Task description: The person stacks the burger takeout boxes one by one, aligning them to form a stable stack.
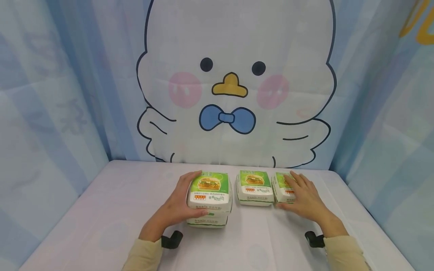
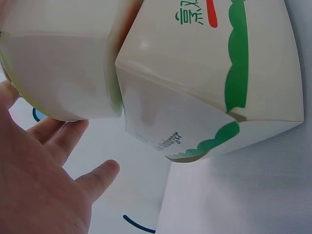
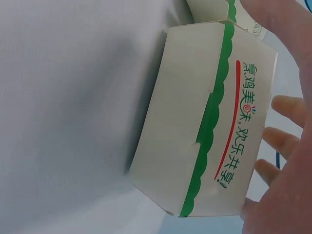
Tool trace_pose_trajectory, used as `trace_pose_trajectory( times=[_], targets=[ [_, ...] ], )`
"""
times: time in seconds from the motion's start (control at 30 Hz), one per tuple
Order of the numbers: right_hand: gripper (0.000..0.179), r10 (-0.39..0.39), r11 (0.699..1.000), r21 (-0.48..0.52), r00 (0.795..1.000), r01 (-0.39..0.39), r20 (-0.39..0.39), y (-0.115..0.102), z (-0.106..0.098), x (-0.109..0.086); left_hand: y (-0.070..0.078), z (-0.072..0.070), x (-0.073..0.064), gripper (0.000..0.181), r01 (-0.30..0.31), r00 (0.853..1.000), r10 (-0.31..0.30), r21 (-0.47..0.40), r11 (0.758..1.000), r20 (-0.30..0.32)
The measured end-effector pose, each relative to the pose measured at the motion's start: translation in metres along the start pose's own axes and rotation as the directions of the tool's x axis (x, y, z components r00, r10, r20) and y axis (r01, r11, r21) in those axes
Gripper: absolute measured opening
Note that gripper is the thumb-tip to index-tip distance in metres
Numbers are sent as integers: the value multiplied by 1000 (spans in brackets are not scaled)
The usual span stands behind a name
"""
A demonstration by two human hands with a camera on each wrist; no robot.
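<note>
My left hand [image 1: 178, 201] grips the upper of two stacked burger boxes, thumb along its near side and fingers at its far side. This upper box [image 1: 210, 190] is white with a green burger print on the lid. The lower box [image 1: 207, 221] rests on the table beneath it, and its corner fills much of the left wrist view. Over the rightmost burger box [image 1: 285, 190] lies my right hand [image 1: 305, 197], fingers spread across the lid and thumb near its front left corner. In the right wrist view this box's side [image 3: 209, 122] shows green trim and red-underlined lettering.
Another burger box [image 1: 255, 188] stands between the stack and the rightmost box, almost touching the latter. A pale cloth covers the table [image 1: 237, 244]. Behind hangs a curtain [image 1: 234, 146] with a cartoon bird, and more curtains enclose both sides.
</note>
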State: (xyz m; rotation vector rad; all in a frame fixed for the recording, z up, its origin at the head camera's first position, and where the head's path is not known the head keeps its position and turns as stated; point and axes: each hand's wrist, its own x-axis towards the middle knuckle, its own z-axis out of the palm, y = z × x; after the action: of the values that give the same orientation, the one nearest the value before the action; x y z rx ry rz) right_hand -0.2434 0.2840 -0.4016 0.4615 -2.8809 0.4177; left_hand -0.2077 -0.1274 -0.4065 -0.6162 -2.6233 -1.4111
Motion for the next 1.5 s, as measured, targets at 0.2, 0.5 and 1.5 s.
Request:
trace_pose_trajectory(
  times=[0.2, 0.5, 1.5],
  targets=[
    [100, 17, 1000, -14, 1000, -16, 20, 6, 1, 0, 1, -1, 0, 110, -9, 1000, 9, -6, 1000, 6],
    [99, 29, 999, -46, 1000, -28, 5, 8, 4, 0, 1, -2, 0, 111, 8, 1000, -8, -12, 1000, 5],
    [88, 83, 997, -8, 996, -83, 43, 12, 2, -5, -2, -1, -1, 112, 20, 1000, -20, -6, 1000, 2]
  ],
)
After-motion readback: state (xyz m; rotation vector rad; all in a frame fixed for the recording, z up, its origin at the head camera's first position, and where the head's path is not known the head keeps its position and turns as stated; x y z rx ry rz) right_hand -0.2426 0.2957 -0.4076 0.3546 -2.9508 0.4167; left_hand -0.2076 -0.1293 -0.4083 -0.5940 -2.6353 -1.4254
